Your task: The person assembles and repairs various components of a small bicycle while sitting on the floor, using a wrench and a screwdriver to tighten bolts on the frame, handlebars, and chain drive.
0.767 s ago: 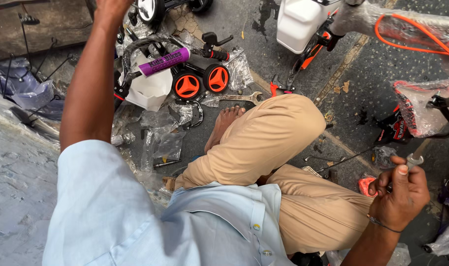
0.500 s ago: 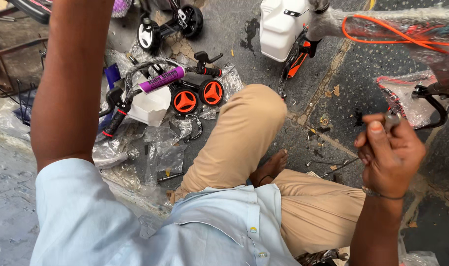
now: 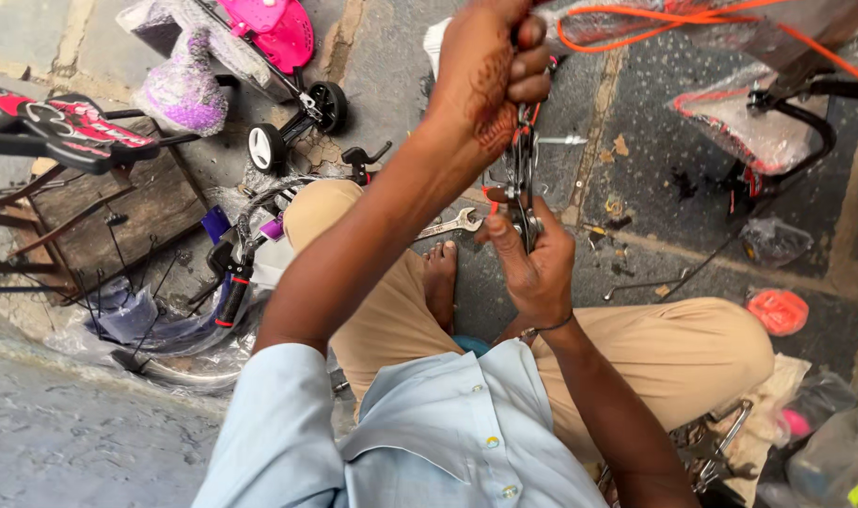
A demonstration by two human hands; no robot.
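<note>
While you sit cross-legged on the stone floor, both hands meet at frame centre-top around 1 thin metal part [image 3: 521, 179], prob. a bracket or tool; can't tell which. Your left hand [image 3: 490, 80] is fisted tight on its upper end, w/ dark pattern on the back of the hand. Your right hand [image 3: 532, 259] sits just below, fingers curled shut on the lower end, thumb pointing up-left. 1 wristband on that wrist.

Just left of the right hand, 1 open-end spanner [image 3: 452, 226] lies on the floor by your bare foot [image 3: 440, 277]. Upper left: 1 pink toy seat [image 3: 276, 28], 2 small black wheels [image 3: 302, 122] w/ white hubs, 1 purple bagged item [image 3: 184, 89]. Far left: 1 black-and-red plate [image 3: 57, 132] over a wooden block [image 3: 133, 202]. Upper right: 1 orange cord [image 3: 692, 19] and 1 plastic bag w/ red trim [image 3: 739, 122]. Right edge, mid: 1 round red cap [image 3: 777, 310].
</note>
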